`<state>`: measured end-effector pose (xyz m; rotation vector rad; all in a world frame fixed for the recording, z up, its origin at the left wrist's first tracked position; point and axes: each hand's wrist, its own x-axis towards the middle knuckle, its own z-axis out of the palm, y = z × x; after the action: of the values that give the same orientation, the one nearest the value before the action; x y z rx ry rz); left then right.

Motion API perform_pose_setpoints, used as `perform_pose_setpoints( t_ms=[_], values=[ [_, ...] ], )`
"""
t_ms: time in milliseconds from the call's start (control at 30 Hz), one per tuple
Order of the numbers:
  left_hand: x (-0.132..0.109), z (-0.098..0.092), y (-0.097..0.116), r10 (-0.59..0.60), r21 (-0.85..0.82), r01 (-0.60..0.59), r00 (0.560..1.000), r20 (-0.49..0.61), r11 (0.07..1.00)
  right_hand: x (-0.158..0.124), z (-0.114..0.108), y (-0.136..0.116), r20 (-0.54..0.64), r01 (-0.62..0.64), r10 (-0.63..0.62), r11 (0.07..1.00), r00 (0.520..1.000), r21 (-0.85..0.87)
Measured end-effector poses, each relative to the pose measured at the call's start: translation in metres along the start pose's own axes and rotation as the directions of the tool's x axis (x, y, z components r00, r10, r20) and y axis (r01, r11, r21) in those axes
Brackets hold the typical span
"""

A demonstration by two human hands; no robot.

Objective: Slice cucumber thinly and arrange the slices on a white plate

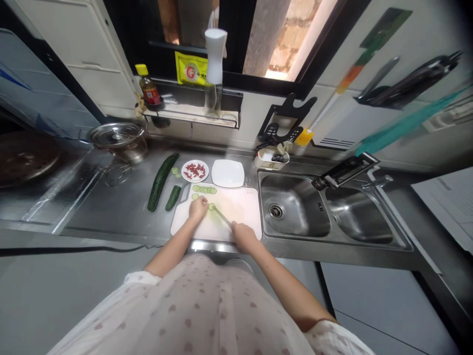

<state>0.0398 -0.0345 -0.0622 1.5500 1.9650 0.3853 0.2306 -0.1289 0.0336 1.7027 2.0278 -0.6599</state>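
Observation:
My right hand [244,236] is wrapped round the handle of a knife [222,216], whose blade points up and left across the white cutting board [244,197]. At the blade's tip lies a round cucumber slice [211,207]. Just left of it, my left hand [198,209] is over the board with fingers curled together; what they hold, if anything, is hidden. A row of overlapping cucumber slices [205,190] lies along the board's far edge, and a single slice [195,196] sits below it.
Left of the board lie a long cucumber [161,185], a short cucumber piece [173,198] and small cut bits [176,172]. Behind it stand a plate of chopped red pieces [195,171] and a white square plate [228,173]. A double sink [295,207] is at right, a lidded pot [121,140] at left.

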Motion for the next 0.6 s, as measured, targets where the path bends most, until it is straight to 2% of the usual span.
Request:
perform_pose_setpoints(
  t_ms=[300, 600],
  values=[
    [0.001, 0.002, -0.002, 0.021, 0.001, -0.021, 1.000, -0.017, 1.000, 0.013, -0.006, -0.007, -0.010, -0.003, 0.003, 1.000, 1.000, 0.030],
    [0.000, 0.000, -0.001, 0.031, 0.009, -0.031, 0.999, -0.016, 0.999, 0.011, 0.007, 0.006, -0.033, 0.008, -0.008, 1.000, 0.999, 0.010]
  ],
)
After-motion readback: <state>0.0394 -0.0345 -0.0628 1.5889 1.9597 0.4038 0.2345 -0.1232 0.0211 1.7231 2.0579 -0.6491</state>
